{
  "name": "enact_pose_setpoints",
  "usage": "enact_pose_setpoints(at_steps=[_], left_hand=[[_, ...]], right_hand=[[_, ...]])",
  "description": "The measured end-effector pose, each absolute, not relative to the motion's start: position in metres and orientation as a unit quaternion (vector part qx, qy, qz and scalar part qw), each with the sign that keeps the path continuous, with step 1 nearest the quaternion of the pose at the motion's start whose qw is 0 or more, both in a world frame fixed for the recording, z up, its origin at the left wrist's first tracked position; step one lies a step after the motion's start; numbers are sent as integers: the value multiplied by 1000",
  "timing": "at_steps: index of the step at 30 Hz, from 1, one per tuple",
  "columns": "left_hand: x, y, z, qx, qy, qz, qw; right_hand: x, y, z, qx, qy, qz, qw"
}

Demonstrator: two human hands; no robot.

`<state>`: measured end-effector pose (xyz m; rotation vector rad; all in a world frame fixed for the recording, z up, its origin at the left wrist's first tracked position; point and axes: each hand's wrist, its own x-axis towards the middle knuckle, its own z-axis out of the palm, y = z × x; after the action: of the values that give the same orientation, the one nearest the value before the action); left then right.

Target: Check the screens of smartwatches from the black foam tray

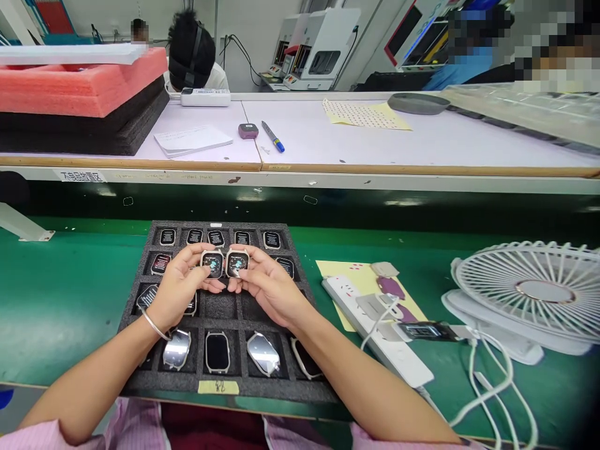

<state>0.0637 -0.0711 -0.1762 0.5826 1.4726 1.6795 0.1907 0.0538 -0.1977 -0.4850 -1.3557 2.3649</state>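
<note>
My left hand [185, 284] pinches a square smartwatch case [212, 265] by its edges, thumb at its lower left. Close beside it, my right hand [267, 281] grips a second smartwatch [237, 263]. Both have lit screens showing a dial and face me. Beneath them lies a dark grey foam tray [220, 306] with square pockets. Most pockets in view hold more watches, such as a dark-screened one [217, 352] in the front row and a shiny silver-faced one [263, 354] beside it. My hands and forearms hide some pockets.
Right of the tray are a white power strip [375, 331] with cables, a yellow sheet [337, 270] and a white fan [544, 287]. A raised shelf [300, 144] behind bears a pen [272, 136], papers [192, 140] and stacked pink foam [84, 87]. Other people sit beyond it.
</note>
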Motion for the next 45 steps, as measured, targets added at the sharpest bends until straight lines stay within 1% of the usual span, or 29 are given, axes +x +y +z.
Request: enact_pose_setpoints(at_steps=[32,36,45], left_hand=[[66,-70,-175,256,590,650,404],[67,-70,-177,262,589,654,395],[67,-72,-173,227,577,656,431]], right_hand=[[193,51,-196,-173,-533,806,193],[192,50,-197,-173,-529,807,198],[190,52,-197,-203,-474,832,204]])
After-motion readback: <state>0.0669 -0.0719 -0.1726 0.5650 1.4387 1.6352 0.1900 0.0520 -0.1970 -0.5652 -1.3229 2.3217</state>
